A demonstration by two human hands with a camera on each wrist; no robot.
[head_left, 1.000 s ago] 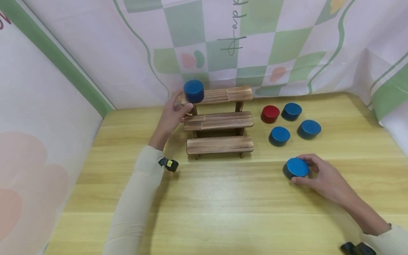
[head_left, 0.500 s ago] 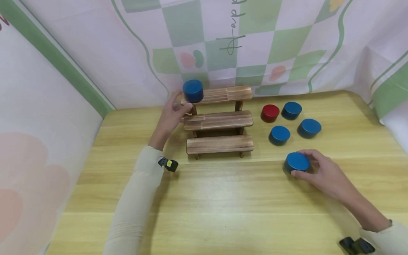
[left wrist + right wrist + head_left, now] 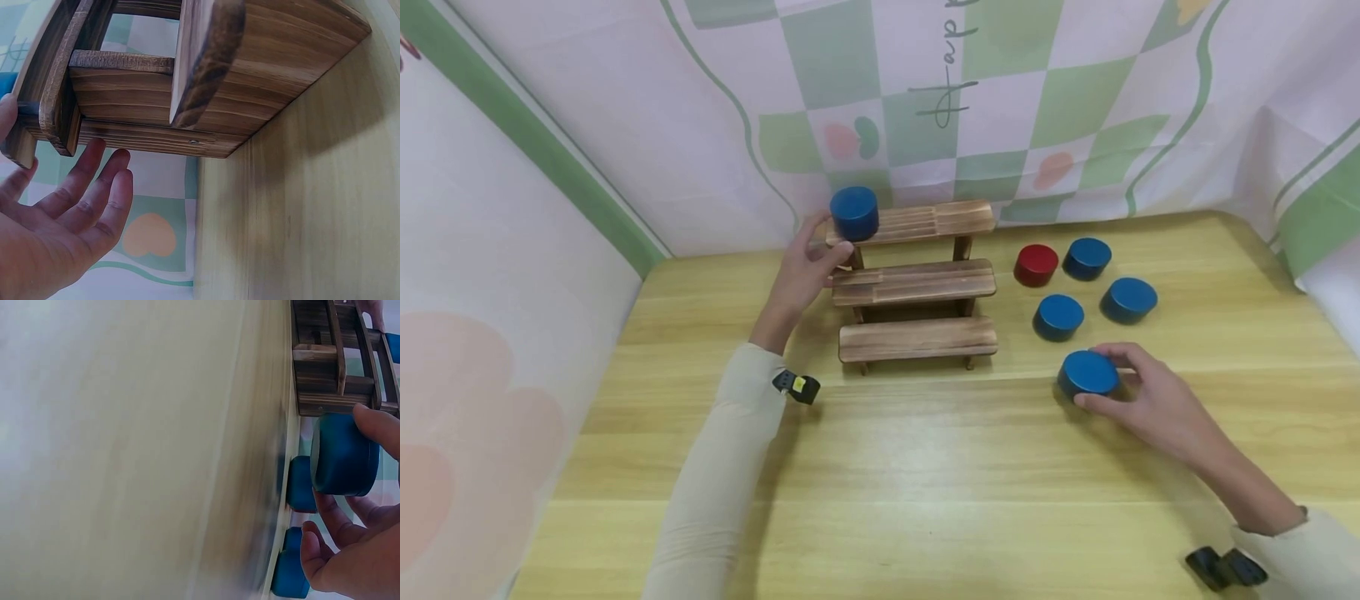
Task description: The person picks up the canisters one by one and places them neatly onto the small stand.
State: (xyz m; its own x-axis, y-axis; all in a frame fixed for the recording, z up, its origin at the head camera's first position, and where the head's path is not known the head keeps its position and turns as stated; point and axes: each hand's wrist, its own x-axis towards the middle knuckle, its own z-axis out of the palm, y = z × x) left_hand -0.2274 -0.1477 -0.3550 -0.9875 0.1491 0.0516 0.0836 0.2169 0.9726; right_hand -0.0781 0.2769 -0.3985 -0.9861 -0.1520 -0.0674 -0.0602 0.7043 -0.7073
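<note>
1. Thumb and fingers of the right hand in the head view hold a blue block above the desk, toward its right edge: round, squat, bright flat top, darker side. A second blue block sits at the left end of the wooden stand's top step by the desk's back edge, left hand beside it. Toward the back right corner stand three blue blocks and a red block.
2. Left wrist: fingers loosely spread by the stand; whether thumb and forefinger pinch anything, I cannot tell.
3. Right wrist: the held block's smooth side shows between thumb and fingertips.
</note>
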